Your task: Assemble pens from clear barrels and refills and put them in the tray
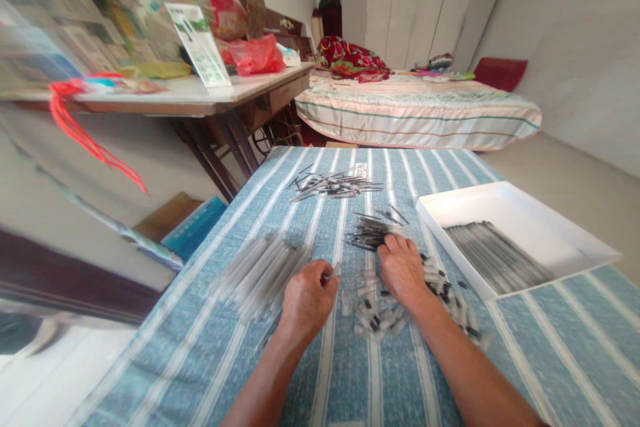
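My left hand point(311, 297) is closed around a translucent pen barrel point(336, 271), whose end pokes out past the thumb and forefinger. Beside it lies a bundle of clear pen barrels point(263, 270), slightly blurred. My right hand point(401, 268) reaches into a heap of thin black pen refills point(367, 232). Its fingers are bent together at the heap's near edge, and whatever lies between the fingertips is hidden. Below that hand are loose clear pen caps point(373, 320), some with black parts, and more small black-and-clear pieces point(457, 307) spread to the right of the wrist.
A white open box point(545, 227) holding a row of dark-cored pens point(495, 253) stands on the right. Farther back lies a pile of mixed refills and pen parts point(335, 184). A striped blue cloth point(240, 373) covers the table. Left is a cluttered desk point(250, 93); a bed point(415, 107) is behind.
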